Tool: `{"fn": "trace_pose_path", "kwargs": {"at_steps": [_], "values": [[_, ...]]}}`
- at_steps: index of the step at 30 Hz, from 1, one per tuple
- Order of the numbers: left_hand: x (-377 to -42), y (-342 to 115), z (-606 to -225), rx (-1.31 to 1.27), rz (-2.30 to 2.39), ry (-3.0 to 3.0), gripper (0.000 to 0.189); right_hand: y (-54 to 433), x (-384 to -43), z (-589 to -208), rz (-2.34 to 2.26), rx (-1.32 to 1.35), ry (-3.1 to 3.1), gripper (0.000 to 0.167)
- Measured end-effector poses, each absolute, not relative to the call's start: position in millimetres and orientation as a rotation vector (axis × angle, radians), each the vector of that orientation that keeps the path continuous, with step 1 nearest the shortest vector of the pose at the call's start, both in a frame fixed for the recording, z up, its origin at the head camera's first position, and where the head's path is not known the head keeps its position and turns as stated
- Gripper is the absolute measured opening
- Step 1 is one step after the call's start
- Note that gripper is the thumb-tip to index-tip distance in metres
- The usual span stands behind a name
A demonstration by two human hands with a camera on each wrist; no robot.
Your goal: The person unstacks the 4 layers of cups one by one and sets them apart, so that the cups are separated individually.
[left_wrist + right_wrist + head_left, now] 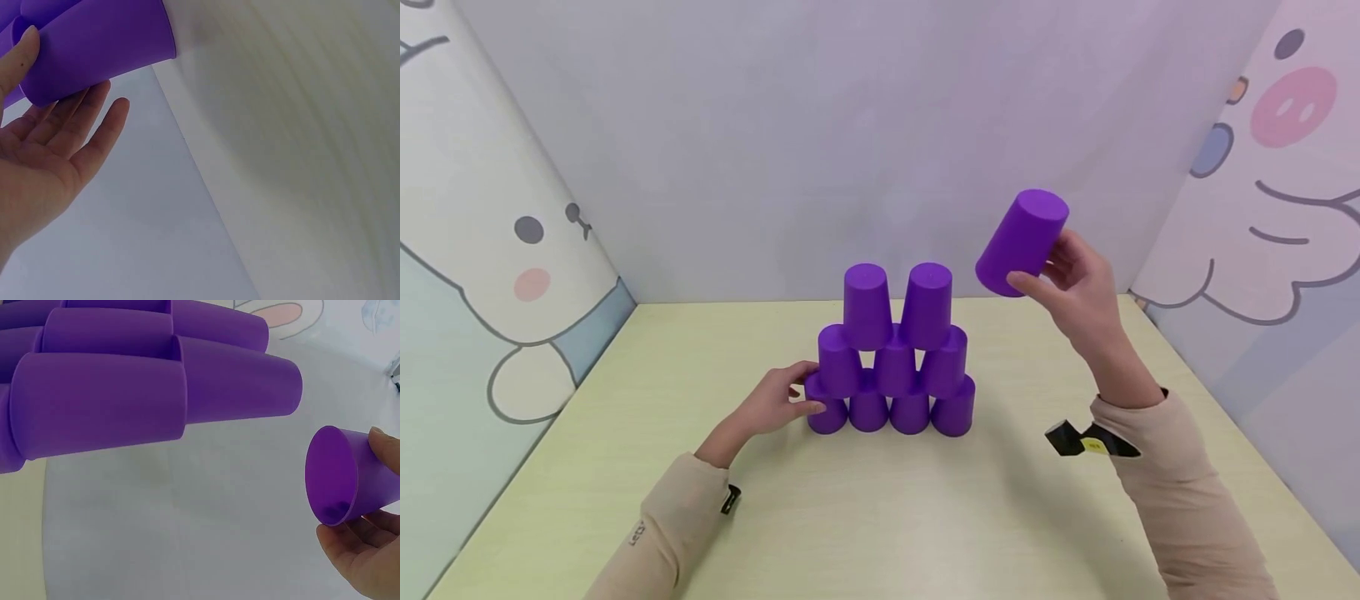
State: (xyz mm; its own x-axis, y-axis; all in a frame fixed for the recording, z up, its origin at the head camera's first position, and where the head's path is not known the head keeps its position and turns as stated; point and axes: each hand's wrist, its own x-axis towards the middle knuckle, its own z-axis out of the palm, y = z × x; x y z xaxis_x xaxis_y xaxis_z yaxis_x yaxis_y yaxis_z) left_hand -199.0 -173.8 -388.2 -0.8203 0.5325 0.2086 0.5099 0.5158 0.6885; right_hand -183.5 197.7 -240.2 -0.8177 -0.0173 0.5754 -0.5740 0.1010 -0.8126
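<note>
A pyramid of upside-down purple cups (895, 367) stands on the table: several in the bottom row, three above, two on top. My right hand (1086, 292) grips another purple cup (1026, 237), raised to the right of the pyramid, base up and tilted. In the right wrist view, the open mouth of this held cup (331, 475) faces the pyramid. My left hand (778, 400) is at the bottom-left cup (827, 417), thumb in front and fingers at its left side. The left wrist view shows those fingers (94, 119) extended loosely along the cup wall (106, 50).
The pale wooden table (880, 517) meets a light grey back wall (737, 167). Side panels with cartoon animals (527, 250) stand left and right. A black strap with a small camera (1067, 437) is on the right wrist.
</note>
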Motion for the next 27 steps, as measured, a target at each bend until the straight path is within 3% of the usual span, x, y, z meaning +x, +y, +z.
{"fn": "trace_pose_path", "kwargs": {"at_steps": [19, 27], "values": [[-199, -173, -387, 0.924, 1.236, 2.695, 0.049, 239, -195, -295, 1.434, 0.296, -2.301, 0.058], [-198, -173, -387, 0.914, 1.23, 2.698, 0.049, 248, -199, -319, 1.382, 0.294, -2.385, 0.062]]}}
